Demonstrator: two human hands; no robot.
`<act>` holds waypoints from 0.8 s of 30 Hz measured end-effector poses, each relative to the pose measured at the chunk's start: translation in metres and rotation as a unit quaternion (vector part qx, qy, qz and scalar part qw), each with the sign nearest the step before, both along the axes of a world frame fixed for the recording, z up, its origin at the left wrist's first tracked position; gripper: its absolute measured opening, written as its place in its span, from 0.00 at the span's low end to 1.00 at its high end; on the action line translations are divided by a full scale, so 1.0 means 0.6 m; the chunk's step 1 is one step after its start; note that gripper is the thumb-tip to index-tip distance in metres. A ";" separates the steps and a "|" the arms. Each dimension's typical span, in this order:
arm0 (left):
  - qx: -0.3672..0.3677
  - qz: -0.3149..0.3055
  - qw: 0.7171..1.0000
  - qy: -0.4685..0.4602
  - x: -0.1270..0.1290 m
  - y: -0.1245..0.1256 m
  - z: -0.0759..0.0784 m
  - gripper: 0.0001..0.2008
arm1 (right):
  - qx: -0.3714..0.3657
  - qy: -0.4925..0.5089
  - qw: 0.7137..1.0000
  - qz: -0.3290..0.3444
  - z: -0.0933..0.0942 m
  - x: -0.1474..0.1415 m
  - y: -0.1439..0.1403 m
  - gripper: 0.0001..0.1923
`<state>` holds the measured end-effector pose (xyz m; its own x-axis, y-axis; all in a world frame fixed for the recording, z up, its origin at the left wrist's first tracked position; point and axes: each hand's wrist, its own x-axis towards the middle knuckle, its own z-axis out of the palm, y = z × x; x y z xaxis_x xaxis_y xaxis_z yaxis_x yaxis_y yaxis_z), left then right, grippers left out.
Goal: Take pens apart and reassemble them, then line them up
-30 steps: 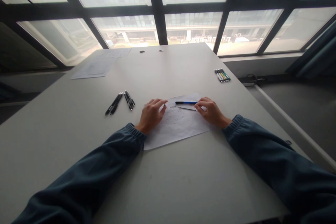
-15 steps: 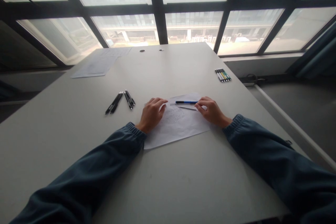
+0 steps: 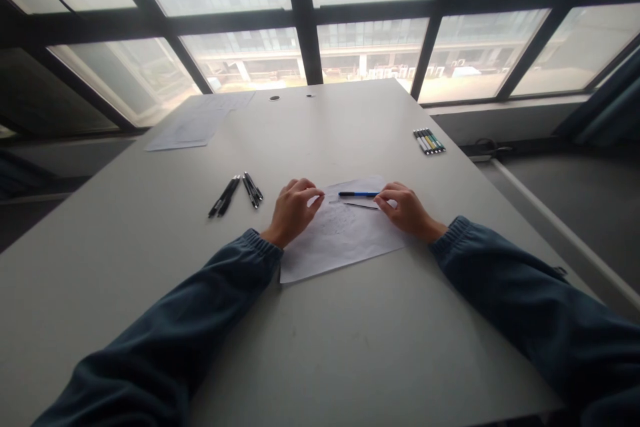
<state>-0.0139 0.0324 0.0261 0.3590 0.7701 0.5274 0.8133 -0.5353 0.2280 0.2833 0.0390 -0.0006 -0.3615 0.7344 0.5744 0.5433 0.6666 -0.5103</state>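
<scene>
White paper (image 3: 345, 240) lies flat near the middle of a grey table (image 3: 350, 347), faint pencil-like marks showing on its upper half, as a person in dark blue sleeves works over it beside a wall of windows. The left hand (image 3: 293, 210) rests on the sheet's left edge, fingers curled together with the tips pressing down near the top corner; it holds nothing that can be seen. The right hand (image 3: 407, 208) closes its grip on the end of a blue pen (image 3: 357, 194), which lies almost level across the top of the sheet, its dark tip pointing toward the left hand. Just below the pen a thin dark line (image 3: 361, 205) runs parallel to it; whether that is the pen's shadow or a second slim tool cannot be told.

Judging by the light marks, some drawing is already down, while the lower half of the sheet looks blank, so the work appears partly done. What the marks depict is too faint to read.

Four black pens (image 3: 235, 192) sit in two pairs to the left, a row of coloured markers (image 3: 429, 141) lies well apart toward the right edge, and more paper sheets (image 3: 200, 123) rest at the far left corner. Both arms are cut off by the bottom of the picture.
</scene>
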 end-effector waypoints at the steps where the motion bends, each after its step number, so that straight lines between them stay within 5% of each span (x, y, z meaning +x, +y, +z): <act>1: -0.002 -0.003 1.000 0.008 0.000 0.002 0.001 0.08 | 0.002 -0.001 1.000 0.001 0.000 -0.001 0.000 0.11; 9: -0.032 -0.039 0.997 0.065 0.015 0.017 -0.011 0.07 | 0.013 -0.034 0.999 0.000 0.002 -0.001 0.002 0.09; 24: -0.004 -0.066 0.998 0.018 0.022 0.011 -0.009 0.08 | 0.014 -0.156 0.988 -0.009 -0.001 0.005 0.005 0.05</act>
